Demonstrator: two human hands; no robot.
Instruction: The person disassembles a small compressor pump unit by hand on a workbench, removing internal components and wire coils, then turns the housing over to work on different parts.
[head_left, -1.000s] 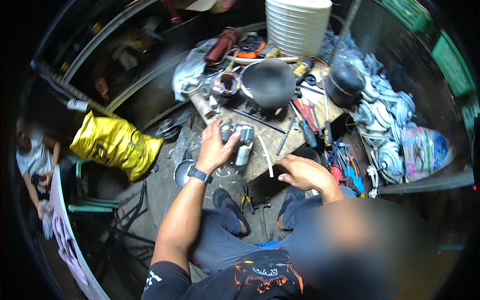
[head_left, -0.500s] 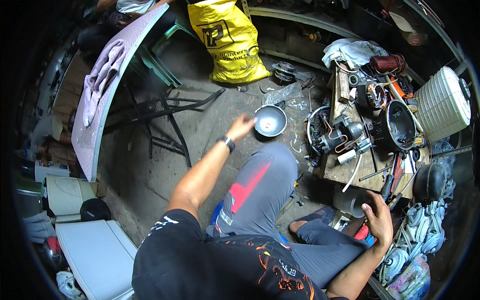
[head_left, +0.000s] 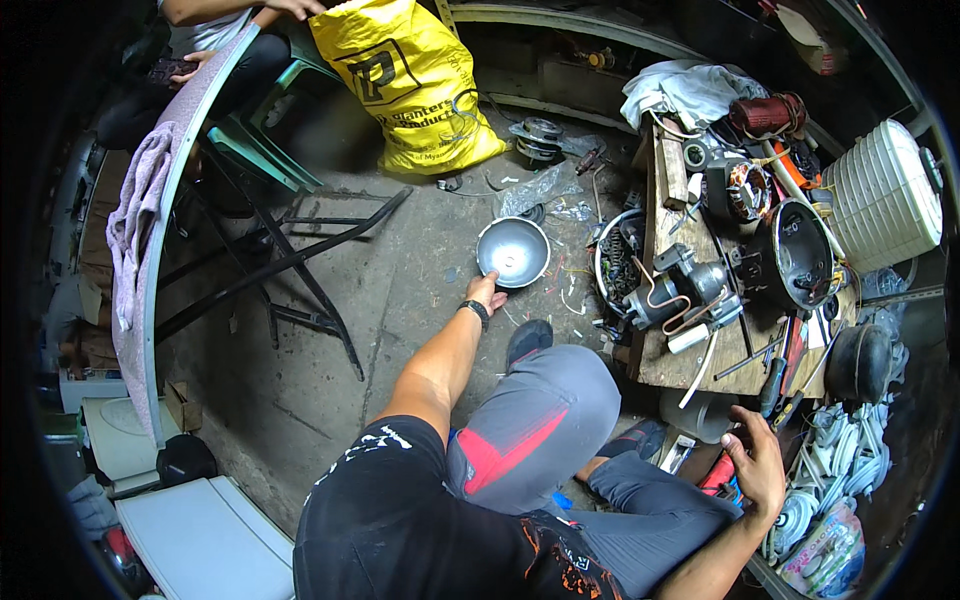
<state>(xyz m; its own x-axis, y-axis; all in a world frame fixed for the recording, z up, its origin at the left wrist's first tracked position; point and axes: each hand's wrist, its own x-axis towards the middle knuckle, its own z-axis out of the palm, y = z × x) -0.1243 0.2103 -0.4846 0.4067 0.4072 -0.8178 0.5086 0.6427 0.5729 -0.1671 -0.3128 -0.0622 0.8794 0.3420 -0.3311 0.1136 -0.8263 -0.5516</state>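
Note:
A round, bowl-shaped metal shell [head_left: 513,245], silvery inside and dark outside, is in front of me, low over the concrete floor. My left hand [head_left: 486,293] pinches its near left rim, thumb on the rim and fingers below; a dark watch is on that wrist. Whether the shell touches the floor I cannot tell. My right hand [head_left: 757,458] is beside my bent leg, near the bench's front corner, with fingers loosely spread and nothing in it. Just beyond it, screwdrivers [head_left: 773,385] lie on the wooden bench [head_left: 660,355].
The bench holds a compressor-like motor with copper tubing [head_left: 680,285], a black shell [head_left: 803,250] and a copper-wound coil [head_left: 748,187]. A wire-filled basin [head_left: 604,262] stands beside it. Left are a folding table [head_left: 150,300] and a yellow sack [head_left: 425,90], touched by another person's hand [head_left: 297,8].
My left hand has gone from beside the shell's left edge to gripping its near rim. The view has shifted, and another person's hand now shows at the sack. My right hand stays put.

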